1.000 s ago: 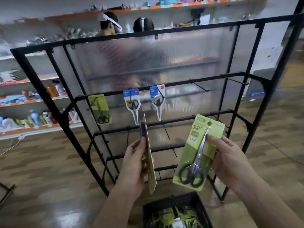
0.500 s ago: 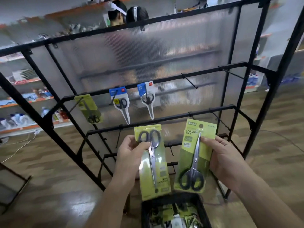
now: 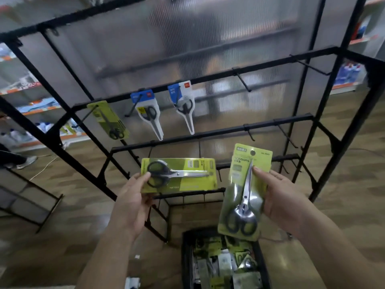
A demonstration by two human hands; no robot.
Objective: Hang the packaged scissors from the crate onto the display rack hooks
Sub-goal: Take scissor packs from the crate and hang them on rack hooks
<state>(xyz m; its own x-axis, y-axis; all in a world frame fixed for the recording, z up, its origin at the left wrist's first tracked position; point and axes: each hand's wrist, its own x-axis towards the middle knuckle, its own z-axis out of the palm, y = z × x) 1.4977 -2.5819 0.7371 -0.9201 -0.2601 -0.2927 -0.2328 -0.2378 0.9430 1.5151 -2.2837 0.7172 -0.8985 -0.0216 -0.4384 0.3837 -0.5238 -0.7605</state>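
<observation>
My left hand (image 3: pixel 133 197) grips a green scissors pack (image 3: pixel 187 176) by its handle end, and the pack lies sideways with the blades pointing right. My right hand (image 3: pixel 281 199) holds a second green scissors pack (image 3: pixel 245 197) upright, hang hole at the top. Both packs hover in front of the black display rack (image 3: pixel 208 130). On the rack's upper bar hang one green pack (image 3: pixel 110 119) and two blue-topped packs (image 3: pixel 150 115), (image 3: pixel 184 105). Bare hooks (image 3: pixel 241 80) stick out further right. The black crate (image 3: pixel 186 259) below holds several more packs.
The rack has a ribbed translucent back panel and angled black side struts (image 3: pixel 52 142). Store shelves with goods stand at the far left (image 3: pixel 20 90) and far right. A wooden floor lies below, with a cable at the left. Another dark frame (image 3: pixel 41 209) stands low left.
My left hand has turned its pack from edge-on to upside down, then to lying sideways. The view has tilted downward and closer to the rack. The right hand's pack stays upright.
</observation>
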